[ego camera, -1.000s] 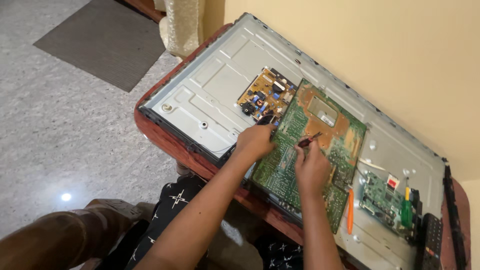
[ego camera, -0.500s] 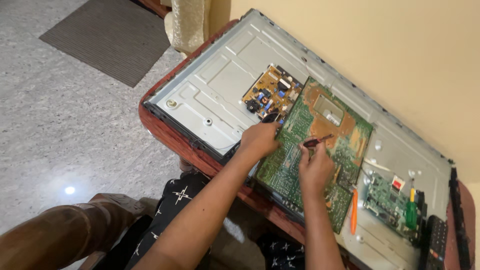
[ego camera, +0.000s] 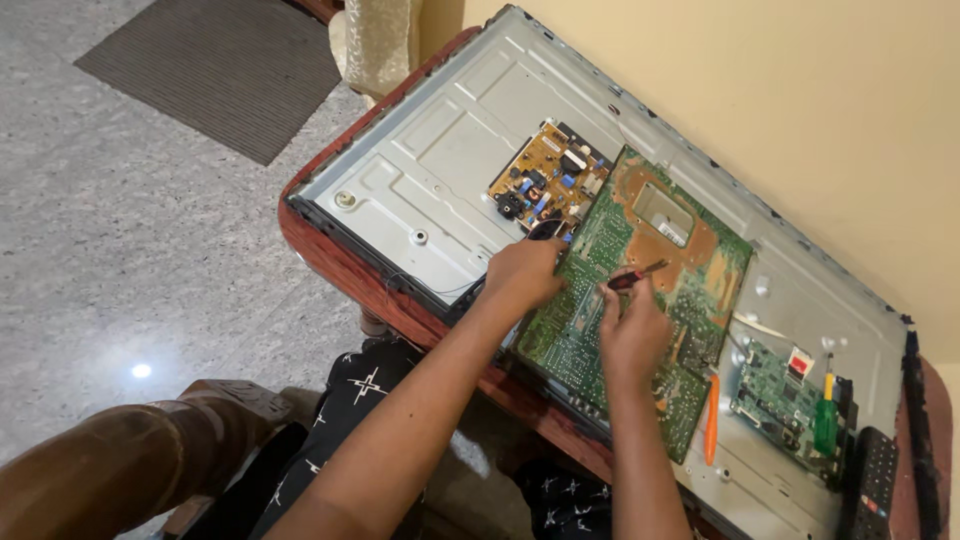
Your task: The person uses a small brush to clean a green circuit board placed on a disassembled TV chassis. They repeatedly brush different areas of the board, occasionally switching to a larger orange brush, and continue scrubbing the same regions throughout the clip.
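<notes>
Head view: fingers of the right hand (ego camera: 632,335) pinch a small red-handled tool (ego camera: 637,276), its tip on the large green circuit board (ego camera: 640,300) at frame centre. Curled fingers of the left hand (ego camera: 522,272) grip that board's left edge. It lies on the open grey metal back of a flat panel (ego camera: 440,170), which also carries a yellow board (ego camera: 548,182), a small green board (ego camera: 775,392), an orange tool (ego camera: 711,420) and a green screwdriver (ego camera: 826,420).

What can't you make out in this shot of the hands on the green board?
Head view only:
- Tool tip: too small to tell where it touches the green board.
- Left hand fingertips: curled over the board's edge, hidden.
- Remote: cut off by the bottom edge.
- Right hand grip: hidden behind its own back.
</notes>
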